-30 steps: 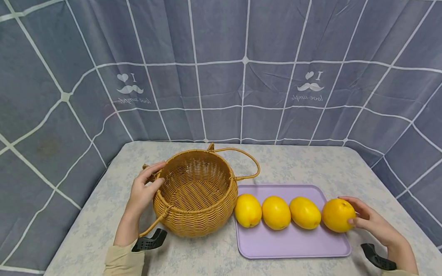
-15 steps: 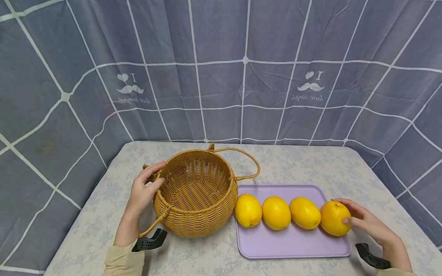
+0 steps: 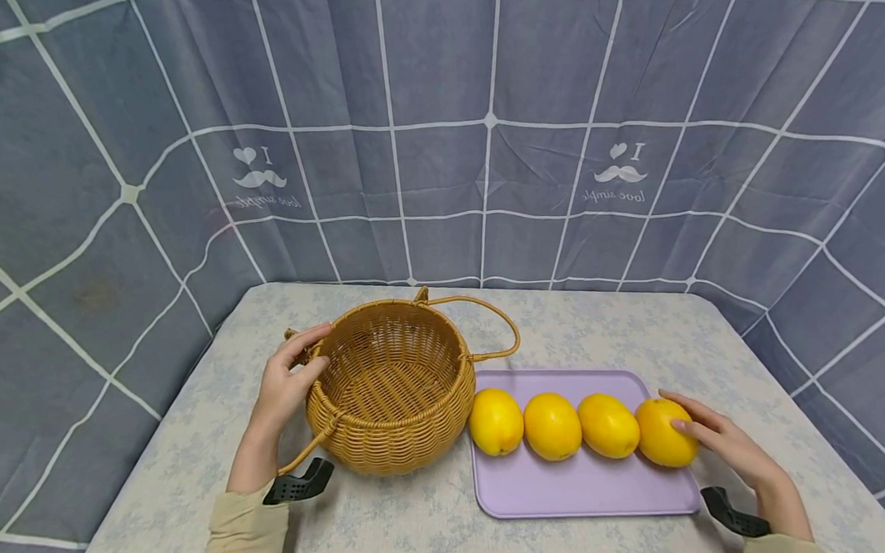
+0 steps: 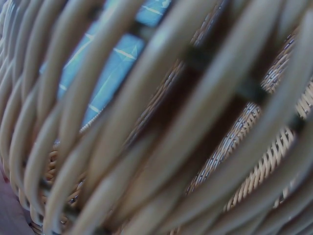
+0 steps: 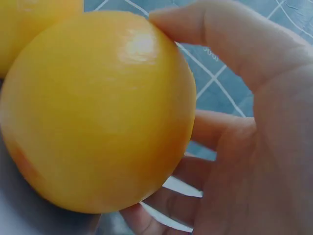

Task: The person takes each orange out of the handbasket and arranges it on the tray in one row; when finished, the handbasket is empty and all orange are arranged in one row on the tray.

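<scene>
My left hand point(image 3: 286, 381) grips the left rim of a round wicker basket point(image 3: 391, 434), with the thumb on the rim. The basket's weave point(image 4: 146, 98) fills the left wrist view. On the right, my right hand point(image 3: 729, 441) holds a yellow-orange orange point(image 3: 664, 433) at the right end of a row of similar fruits. In the right wrist view, the thumb lies on top of the orange point(image 5: 98, 117) and the fingers curl round its far side. The other fruits, a left one point(image 3: 495, 422), a middle one point(image 3: 552, 427) and a longer one point(image 3: 609, 426), stand on a lilac tray point(image 3: 574, 491).
The tray's left edge lies close against the basket's right side. One basket handle point(image 3: 508, 323) sticks out to the right above the tray, and another point(image 3: 301, 453) hangs at the front left. A grey checked curtain point(image 3: 445, 176) surrounds the pale patterned table point(image 3: 395, 525).
My right hand has moved left with the orange, from the tray's right edge to beside the neighbouring fruit. The left hand and the basket have stayed still.
</scene>
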`<state>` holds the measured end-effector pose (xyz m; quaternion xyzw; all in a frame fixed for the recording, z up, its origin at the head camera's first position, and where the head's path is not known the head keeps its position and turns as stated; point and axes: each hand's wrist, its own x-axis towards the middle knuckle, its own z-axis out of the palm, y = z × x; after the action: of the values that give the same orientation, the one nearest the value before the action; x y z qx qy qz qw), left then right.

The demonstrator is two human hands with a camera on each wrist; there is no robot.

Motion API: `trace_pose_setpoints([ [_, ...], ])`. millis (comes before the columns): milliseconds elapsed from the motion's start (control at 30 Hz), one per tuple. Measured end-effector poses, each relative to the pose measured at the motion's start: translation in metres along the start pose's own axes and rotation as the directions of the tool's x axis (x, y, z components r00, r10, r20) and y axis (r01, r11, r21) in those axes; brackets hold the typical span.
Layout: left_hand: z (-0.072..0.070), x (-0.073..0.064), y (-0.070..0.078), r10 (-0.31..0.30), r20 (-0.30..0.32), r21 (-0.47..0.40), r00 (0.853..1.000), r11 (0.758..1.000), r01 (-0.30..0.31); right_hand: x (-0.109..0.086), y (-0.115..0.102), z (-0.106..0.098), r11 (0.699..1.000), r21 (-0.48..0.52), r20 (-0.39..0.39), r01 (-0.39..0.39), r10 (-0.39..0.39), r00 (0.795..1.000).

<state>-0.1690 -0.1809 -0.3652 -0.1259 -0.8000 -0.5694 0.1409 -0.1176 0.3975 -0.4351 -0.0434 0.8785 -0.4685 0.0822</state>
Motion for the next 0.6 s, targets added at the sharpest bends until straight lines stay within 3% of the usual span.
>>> trace_pose_setpoints([
  [300,0.0001,0.0001,-0.0003,0.002,0.000,0.002,1.000,1.000,-0.002,0.0021,-0.0010,0.0033,0.999,-0.029,-0.054,-0.030,0.028,0.998],
  [600,-0.0001,-0.0001,-0.0012,0.005,0.001,0.005,1.000,1.000,-0.005,-0.0001,0.0044,0.0041,0.998,-0.048,-0.026,0.030,-0.032,0.999],
])
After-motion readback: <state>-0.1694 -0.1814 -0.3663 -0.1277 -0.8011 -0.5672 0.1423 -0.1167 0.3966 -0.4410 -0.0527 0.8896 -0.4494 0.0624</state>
